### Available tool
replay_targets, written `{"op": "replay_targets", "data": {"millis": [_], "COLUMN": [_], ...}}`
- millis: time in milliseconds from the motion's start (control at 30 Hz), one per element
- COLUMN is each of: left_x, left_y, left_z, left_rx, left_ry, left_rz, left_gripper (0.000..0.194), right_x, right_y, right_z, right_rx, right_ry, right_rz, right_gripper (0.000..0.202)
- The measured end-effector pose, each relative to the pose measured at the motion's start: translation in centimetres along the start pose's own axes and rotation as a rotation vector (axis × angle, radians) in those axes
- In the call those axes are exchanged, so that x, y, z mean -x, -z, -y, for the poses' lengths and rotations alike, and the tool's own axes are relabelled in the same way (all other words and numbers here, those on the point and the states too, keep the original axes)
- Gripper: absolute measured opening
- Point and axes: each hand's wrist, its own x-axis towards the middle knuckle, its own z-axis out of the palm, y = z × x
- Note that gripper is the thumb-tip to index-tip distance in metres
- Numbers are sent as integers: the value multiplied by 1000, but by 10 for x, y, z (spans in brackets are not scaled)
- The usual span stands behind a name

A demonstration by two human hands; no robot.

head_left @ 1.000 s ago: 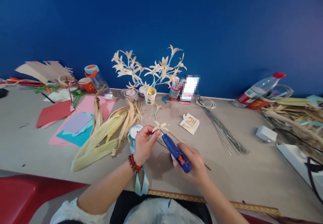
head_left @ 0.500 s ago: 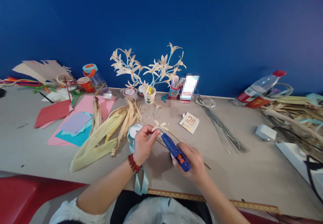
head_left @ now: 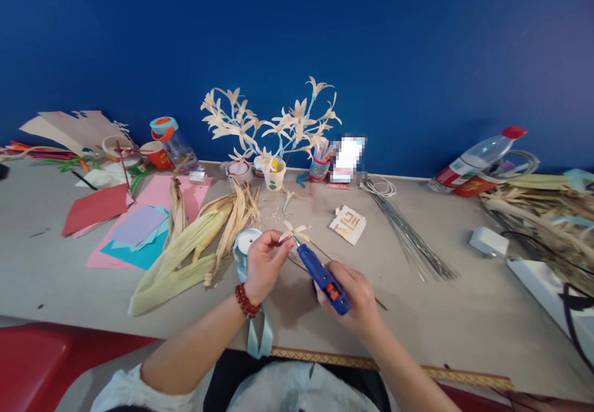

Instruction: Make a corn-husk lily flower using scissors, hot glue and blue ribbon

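Pinched in the fingertips of my left hand is a small cream corn-husk flower with narrow petals. My right hand is wrapped round a blue hot glue gun, and its metal tip meets the flower's centre or sits right beside it. Beside my left wrist, a spool of pale blue ribbon rests on the table, its loose end hanging over the front edge. Behind the hands, similar husk flowers on blue stems stand in a white paper cup.
Corn husks and coloured paper lie to the left. On the right are a bundle of wires, a plastic bottle, a white adapter and a power strip. A folded paper piece lies mid-table.
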Motion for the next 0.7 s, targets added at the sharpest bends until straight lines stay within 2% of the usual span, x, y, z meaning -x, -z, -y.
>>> {"op": "replay_targets", "data": {"millis": [700], "left_x": [-1], "left_y": [1], "left_z": [0], "left_rx": [-59], "left_ry": [-9], "left_rz": [-8], "left_gripper": [17], "right_x": [1], "right_y": [-1], "right_z": [-1], "right_rx": [-14], "right_ry": [-30], "right_rz": [31], "right_gripper": [10]}}
